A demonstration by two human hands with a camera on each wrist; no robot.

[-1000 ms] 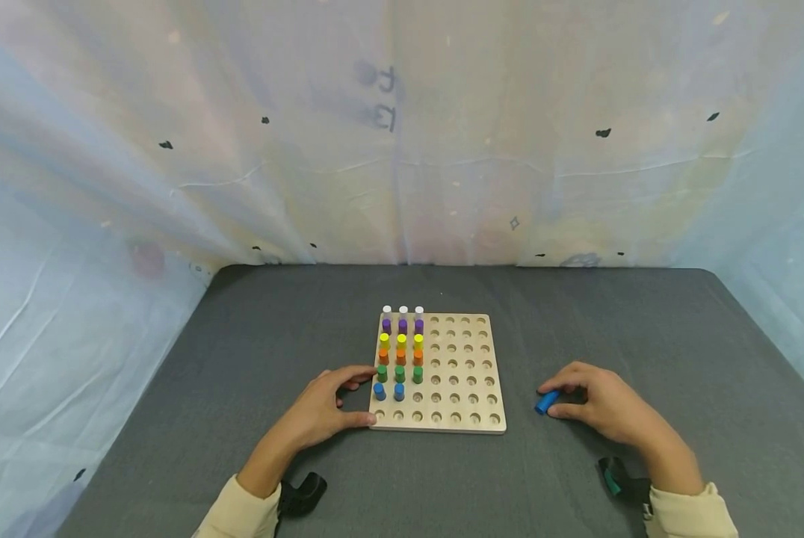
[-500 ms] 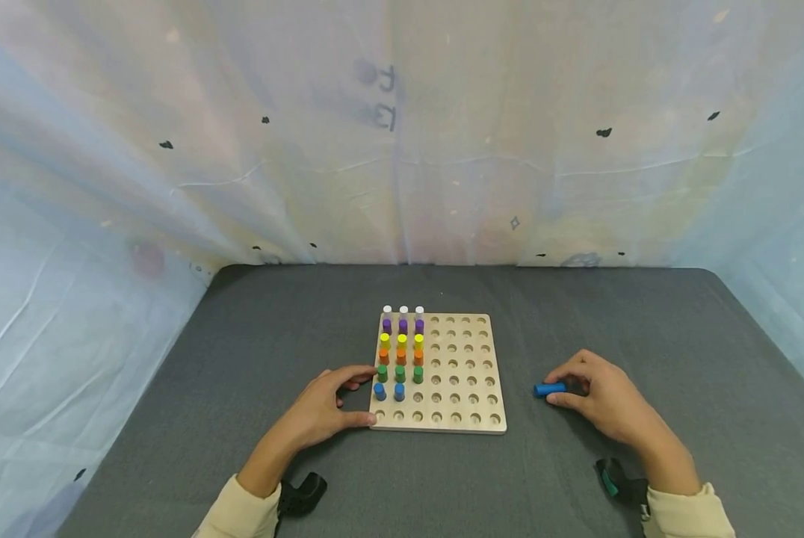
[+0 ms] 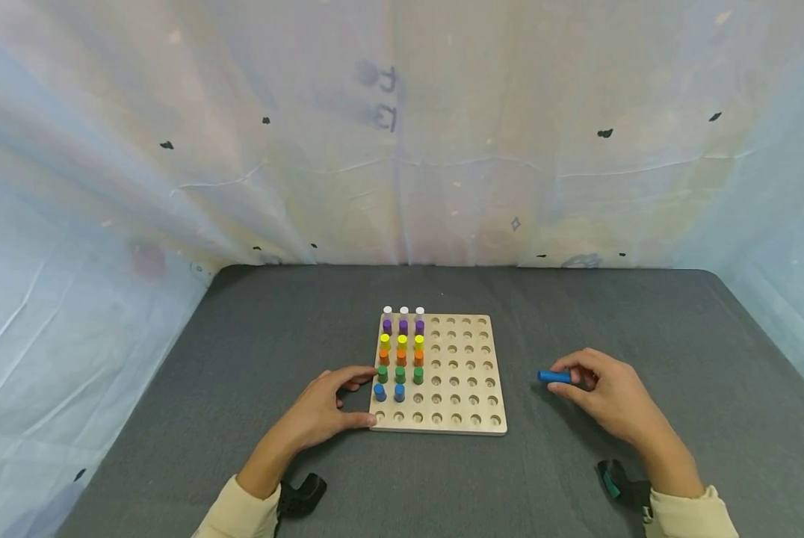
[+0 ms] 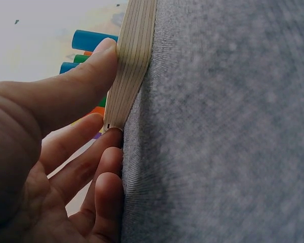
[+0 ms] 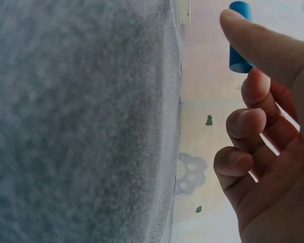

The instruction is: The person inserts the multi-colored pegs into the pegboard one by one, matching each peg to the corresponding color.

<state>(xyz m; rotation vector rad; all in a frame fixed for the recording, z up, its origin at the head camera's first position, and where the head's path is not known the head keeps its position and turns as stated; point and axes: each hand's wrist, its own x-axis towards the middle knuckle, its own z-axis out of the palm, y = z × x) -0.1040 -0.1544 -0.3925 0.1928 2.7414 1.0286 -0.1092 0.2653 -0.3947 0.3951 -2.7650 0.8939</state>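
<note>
A square wooden pegboard (image 3: 462, 407) lies on the dark grey mat, its three left columns filled with white, purple, yellow, orange, green and blue pegs (image 3: 402, 351). My left hand (image 3: 324, 403) rests against the board's left edge (image 4: 131, 66), thumb at the near corner and fingers by the green and blue pegs. Off the mat to the right of the board, my right hand (image 3: 600, 388) pinches a blue peg (image 3: 554, 376) between thumb and fingers. In the right wrist view the blue peg (image 5: 239, 38) sticks out past the thumb.
Grey mat (image 3: 644, 321) covers the table on all sides of the board. Pale plastic sheeting (image 3: 402, 149) walls the back and both sides. The board's right columns are open holes (image 3: 469, 359). Dark wrist straps (image 3: 301, 493) show near the bottom edge.
My right hand has picked the blue peg up from the mat and lifted it a little, turning it level. The left hand and board have stayed put.
</note>
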